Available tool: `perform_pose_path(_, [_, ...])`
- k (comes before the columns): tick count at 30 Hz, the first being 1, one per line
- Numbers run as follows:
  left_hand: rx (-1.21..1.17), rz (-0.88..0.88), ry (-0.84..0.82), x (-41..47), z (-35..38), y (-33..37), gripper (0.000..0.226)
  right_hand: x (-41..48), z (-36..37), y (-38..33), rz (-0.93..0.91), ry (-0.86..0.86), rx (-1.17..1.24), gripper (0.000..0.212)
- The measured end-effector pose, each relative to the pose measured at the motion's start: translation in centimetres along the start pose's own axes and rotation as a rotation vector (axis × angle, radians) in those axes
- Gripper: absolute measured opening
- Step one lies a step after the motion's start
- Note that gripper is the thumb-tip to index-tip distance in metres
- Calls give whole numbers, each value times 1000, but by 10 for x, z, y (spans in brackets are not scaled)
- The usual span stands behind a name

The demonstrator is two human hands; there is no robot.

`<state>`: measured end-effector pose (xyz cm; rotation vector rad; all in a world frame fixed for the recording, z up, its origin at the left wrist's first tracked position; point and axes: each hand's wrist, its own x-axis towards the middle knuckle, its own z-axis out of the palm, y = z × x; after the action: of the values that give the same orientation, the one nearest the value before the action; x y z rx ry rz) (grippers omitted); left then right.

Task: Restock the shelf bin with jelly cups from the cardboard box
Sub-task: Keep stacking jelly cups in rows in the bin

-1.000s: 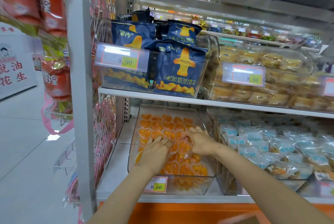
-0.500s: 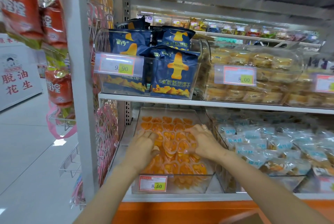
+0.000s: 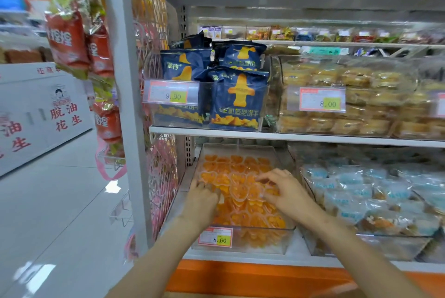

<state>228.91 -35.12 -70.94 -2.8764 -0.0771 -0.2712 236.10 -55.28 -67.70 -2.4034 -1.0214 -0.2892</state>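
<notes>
The clear shelf bin (image 3: 243,241) is overhung closely by the upper shelf (image 3: 289,137), where blue snack bags (image 3: 237,99) are stocked; blue-white packets (image 3: 356,182) are binned just beside it on the right. Orange, heart-shaped jelly cups (image 3: 237,170) are packed inside the bin. Both hands are laid on them: left hand (image 3: 202,199) curled, right hand (image 3: 286,191) with fingers spread; whether any cup is held in either grip cannot be told.

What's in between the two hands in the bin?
Orange jelly cups. In the head view they fill the clear bin between the left hand and the right hand, and both hands rest on them.
</notes>
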Motion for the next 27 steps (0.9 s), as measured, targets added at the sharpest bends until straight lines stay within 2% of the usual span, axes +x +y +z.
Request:
perform_pose_path(7, [-95, -59, 57, -3, 5, -10, 40, -1, 11, -9, -74, -31, 35, 26])
perform_pose_path(11, [-64, 15, 16, -5, 2, -18, 45, 3, 27, -10, -56, -64, 24, 26])
perform_pose_path(15, [-79, 28, 72, -6, -2, -20, 28, 15, 50, -23, -78, -135, -77, 38])
perform_pose_path(18, [-273, 30, 120, -7, -5, -26, 20, 29, 65, -39, -147, -229, -257, 43])
perform_pose_path(22, [-630, -30, 192, -8, -15, -42, 11, 42, 75, -52, -161, -286, -374, 30])
perform_pose_path(25, [-789, -87, 169, -9, -20, -53, 11, 44, 76, -56, -117, -264, -327, 22])
perform_pose_path(27, [-841, -93, 145, -9, -25, -58, 21, 44, 67, -59, -60, -209, -217, 20])
